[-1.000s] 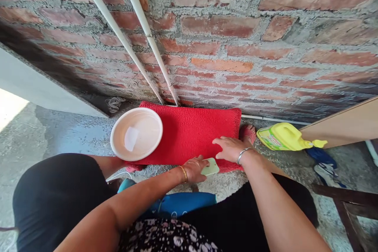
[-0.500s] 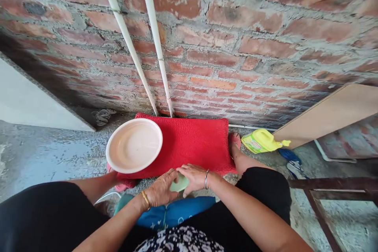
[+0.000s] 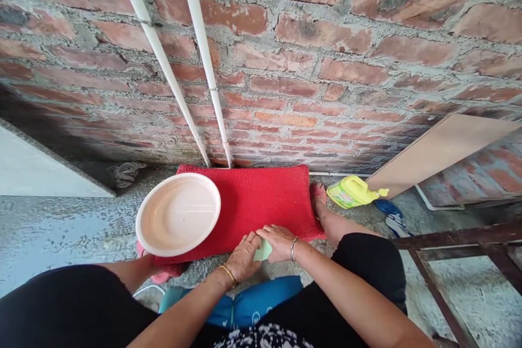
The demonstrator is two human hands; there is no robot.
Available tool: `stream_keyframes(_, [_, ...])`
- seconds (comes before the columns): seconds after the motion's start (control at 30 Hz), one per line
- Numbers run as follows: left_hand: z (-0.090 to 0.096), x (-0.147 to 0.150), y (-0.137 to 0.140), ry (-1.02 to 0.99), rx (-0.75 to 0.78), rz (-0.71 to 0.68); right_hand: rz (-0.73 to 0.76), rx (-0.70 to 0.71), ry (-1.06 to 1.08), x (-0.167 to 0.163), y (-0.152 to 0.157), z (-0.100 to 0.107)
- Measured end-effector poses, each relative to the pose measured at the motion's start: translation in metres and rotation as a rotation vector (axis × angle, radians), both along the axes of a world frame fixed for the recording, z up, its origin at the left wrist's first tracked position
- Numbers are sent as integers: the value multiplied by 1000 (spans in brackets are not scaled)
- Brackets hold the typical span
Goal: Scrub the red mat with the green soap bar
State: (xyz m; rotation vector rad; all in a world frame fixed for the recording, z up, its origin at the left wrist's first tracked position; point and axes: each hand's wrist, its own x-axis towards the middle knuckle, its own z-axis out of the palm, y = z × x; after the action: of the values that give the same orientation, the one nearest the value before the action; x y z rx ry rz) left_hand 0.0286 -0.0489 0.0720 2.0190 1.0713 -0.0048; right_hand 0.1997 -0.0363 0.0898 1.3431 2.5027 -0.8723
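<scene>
Pink basin (image 3: pixel 178 215): 10 o'clock from the pale green slab (image 3: pixel 263 252), sitting on the left end of the red cloth (image 3: pixel 261 196). Left hand (image 3: pixel 243 259): slab's 9 o'clock, gripping that side, fingers bent over it. Slab: between both hands, by the cloth's near edge as seen. Cloth spreads around 12. Right hand (image 3: pixel 277 242): slab's 2 o'clock, seems to grip the other side, though its thumb is hidden. Yellow jug (image 3: pixel 349 191): 2 o'clock, further out, on the floor beside the right foot (image 3: pixel 318 193).
</scene>
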Motion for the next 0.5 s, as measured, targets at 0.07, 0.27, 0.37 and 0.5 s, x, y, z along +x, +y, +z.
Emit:
stream_keyframes(0.07, [-5, 2, 1, 53, 17, -4, -19, 23, -20, 6, 2, -2])
stream_keyframes(0.27, [-24, -21, 12, 383, 5, 86, -189, 64, -249, 36, 26, -16])
stream_keyframes(0.37, [-41, -41, 15, 572, -68, 78, -178, 94, -314, 44, 40, -27])
stream_keyframes(0.5, [-58, -61, 18, 646, -118, 84, -106, 79, -390, 75, 56, -26])
